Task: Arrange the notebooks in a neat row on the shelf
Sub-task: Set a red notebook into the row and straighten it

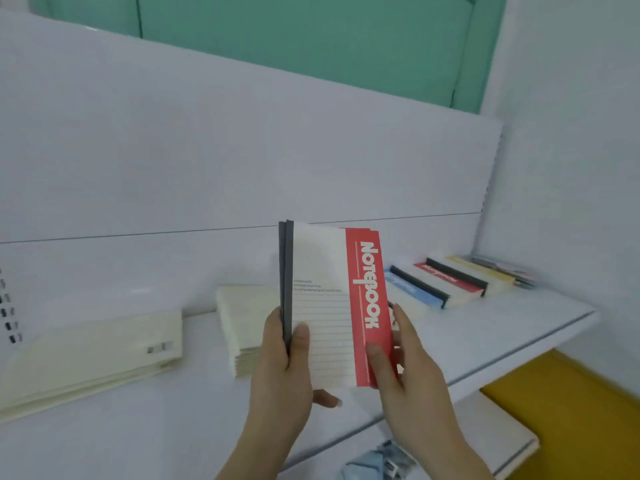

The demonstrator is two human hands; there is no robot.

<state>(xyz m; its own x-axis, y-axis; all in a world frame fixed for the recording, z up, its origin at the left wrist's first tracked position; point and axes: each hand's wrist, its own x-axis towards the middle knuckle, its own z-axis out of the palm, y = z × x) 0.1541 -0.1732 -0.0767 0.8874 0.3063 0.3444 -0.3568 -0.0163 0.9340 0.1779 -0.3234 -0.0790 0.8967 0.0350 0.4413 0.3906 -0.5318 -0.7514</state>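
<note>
Both hands hold the red notebooks (332, 306) upright above the shelf (485, 334). The left hand (284, 368) grips the dark spine, the right hand (398, 362) pinches the red edge. Other notebooks (446, 285) lie in a row to the right.

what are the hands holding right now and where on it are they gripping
Both hold red-banded notebooks upright, apparently two together. The left hand grips the lower dark spine edge, thumb on the cover; the right hand pinches the lower red edge.
</note>
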